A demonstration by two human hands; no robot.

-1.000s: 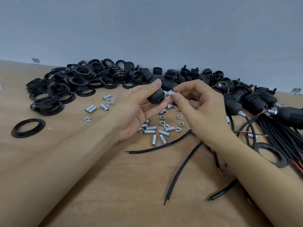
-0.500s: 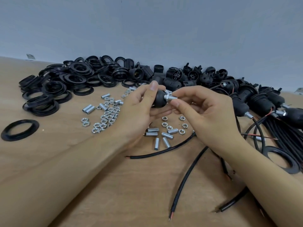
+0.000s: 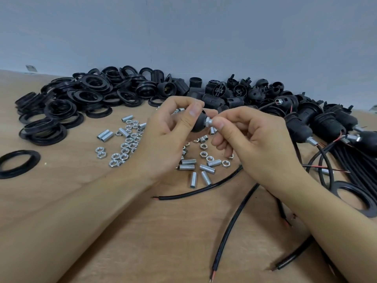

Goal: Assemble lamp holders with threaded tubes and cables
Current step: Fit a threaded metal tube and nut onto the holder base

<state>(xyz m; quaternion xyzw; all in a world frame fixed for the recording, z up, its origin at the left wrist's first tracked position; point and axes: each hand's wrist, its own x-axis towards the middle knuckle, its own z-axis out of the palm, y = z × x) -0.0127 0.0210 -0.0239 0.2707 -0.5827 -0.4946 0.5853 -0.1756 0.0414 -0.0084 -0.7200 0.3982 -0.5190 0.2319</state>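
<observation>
Nearest, at six o'clock, loose black cables with bared red ends [image 3: 228, 227] cross the bare wooden tabletop [image 3: 126, 237]. Above them, mid-frame, the left hand [image 3: 169, 139] grips a rounded black plastic lamp-holder cap [image 3: 199, 124], while the right hand [image 3: 251, 144] pinches the silver threaded metal tube [image 3: 210, 121] standing in the cap's end. Under the hands lie scattered silver nuts and short tubes [image 3: 126, 148]. At ten o'clock black plastic rings [image 3: 81, 99] pile up; at two o'clock lie cabled black holders [image 3: 324, 123].
</observation>
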